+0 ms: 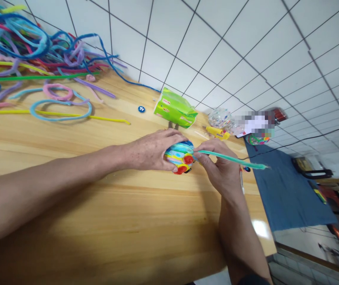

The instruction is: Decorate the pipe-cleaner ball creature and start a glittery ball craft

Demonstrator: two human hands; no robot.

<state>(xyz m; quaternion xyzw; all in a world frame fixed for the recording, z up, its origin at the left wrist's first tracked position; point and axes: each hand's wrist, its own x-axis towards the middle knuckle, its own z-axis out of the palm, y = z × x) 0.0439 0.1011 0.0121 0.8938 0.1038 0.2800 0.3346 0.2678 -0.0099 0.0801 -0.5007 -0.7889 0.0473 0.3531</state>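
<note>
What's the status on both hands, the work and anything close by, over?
Left hand: gripping multicoloured ball. Right hand: pinching green fuzzy stem beside it. Green packet: just beyond left hand, on table.

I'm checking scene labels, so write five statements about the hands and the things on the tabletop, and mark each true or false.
1. The left hand grips a colorful ball. True.
2. Both hands are empty. False: the right hand pinches a green fuzzy strip.
3. A green packet lies on the table. True.
4. The blue disc sits on top of the packet. False: it lies beside it.
5. The pink ring is nearer the ball than the packet is. False: the packet is nearer.
</note>
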